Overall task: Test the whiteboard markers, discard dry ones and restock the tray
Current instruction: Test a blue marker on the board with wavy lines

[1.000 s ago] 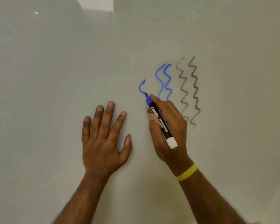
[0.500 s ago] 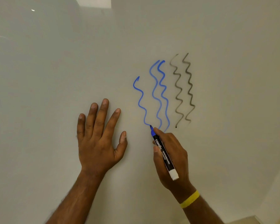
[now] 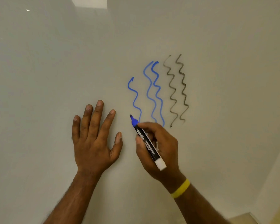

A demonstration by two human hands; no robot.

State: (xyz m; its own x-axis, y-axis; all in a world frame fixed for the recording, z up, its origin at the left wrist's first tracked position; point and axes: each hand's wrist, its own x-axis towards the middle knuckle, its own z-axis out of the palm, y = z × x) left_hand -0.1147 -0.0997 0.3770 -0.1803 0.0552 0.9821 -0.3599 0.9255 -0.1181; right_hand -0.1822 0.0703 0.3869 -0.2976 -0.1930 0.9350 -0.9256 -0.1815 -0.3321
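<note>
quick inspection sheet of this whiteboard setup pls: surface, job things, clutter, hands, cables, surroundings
surface: glossy whiteboard bearing three blue wavy lines and two grey-black wavy lines
job's things: blue whiteboard marker, uncapped, tip beside the leftmost line's lower end; contact cannot be told
clutter: nothing seen
grippers: left hand flat on the board, fingers spread; right hand grips the marker, yellow wristband on its wrist
cables: nothing seen
surroundings: pale wall past the board's right edge

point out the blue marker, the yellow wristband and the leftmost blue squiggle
blue marker (image 3: 147, 143), head view, middle of its black barrel
yellow wristband (image 3: 180, 188), head view, middle of the band on the right wrist
leftmost blue squiggle (image 3: 137, 95), head view, a bend partway down the line
</note>
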